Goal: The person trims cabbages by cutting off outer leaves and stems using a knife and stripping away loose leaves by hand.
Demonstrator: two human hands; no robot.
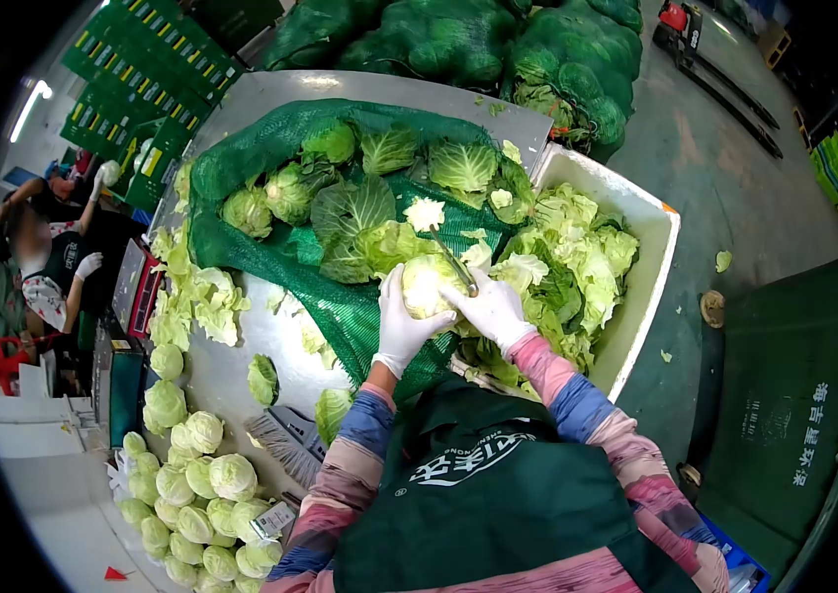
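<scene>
A pale trimmed cabbage [428,285] is held over the table's front part. My left hand [404,324], in a white glove, cups its left side and underside. The gloved right hand [494,310] is closed around a knife [455,261], whose blade points up and away past the cabbage; its fingers also rest against the cabbage's right side. Just beyond lie a cut stem piece [425,213] and large dark outer leaves [352,225] on an opened green mesh bag [231,247]. Several untrimmed cabbages [289,194] sit in the bag.
To my right stands a white foam box [652,259] filled with loose leaves. Trimmed cabbages [199,481] are piled at left near a brush [285,441]. Full mesh sacks [429,42] stand beyond the table. A co-worker [55,247] is at far left, a green bin [780,415] at right.
</scene>
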